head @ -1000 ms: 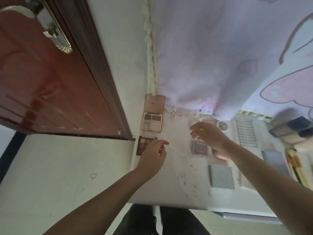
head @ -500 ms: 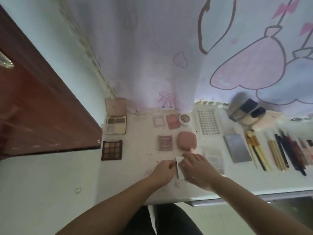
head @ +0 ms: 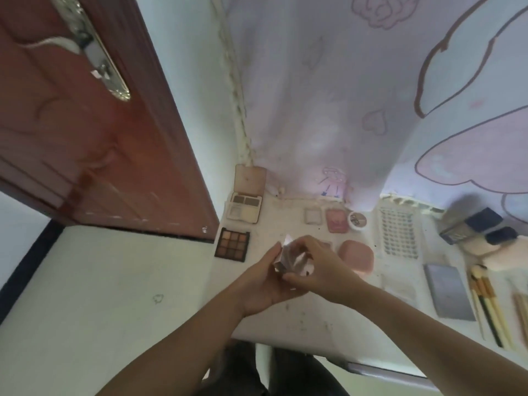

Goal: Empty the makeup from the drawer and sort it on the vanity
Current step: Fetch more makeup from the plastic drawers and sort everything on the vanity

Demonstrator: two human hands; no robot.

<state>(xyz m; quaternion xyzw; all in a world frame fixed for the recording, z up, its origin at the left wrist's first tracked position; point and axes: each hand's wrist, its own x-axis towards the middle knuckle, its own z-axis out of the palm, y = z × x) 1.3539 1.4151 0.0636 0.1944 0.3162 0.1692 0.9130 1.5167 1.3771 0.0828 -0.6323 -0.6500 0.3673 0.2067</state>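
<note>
- A white bench (head: 285, 318) is sitting against a cartoon-print curtain (head: 343, 95), with a brown door (head: 85, 138) at ten o'clock.
- Both hands are gripping a small shiny compact (head: 288, 260) above the bench: left hand (head: 261, 284) cupping it from below, right hand (head: 320, 267) curling over it.
- Sorting appears underway; next, it probably needs setting down near the pink compact (head: 357, 255) at three o'clock.

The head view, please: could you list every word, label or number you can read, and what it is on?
None can be read for certain.
Round jar: dark print on its lid, too blurred.
Pink compact: faint mark, illegible.
Shiny palette held in both hands: no text visible.
</note>
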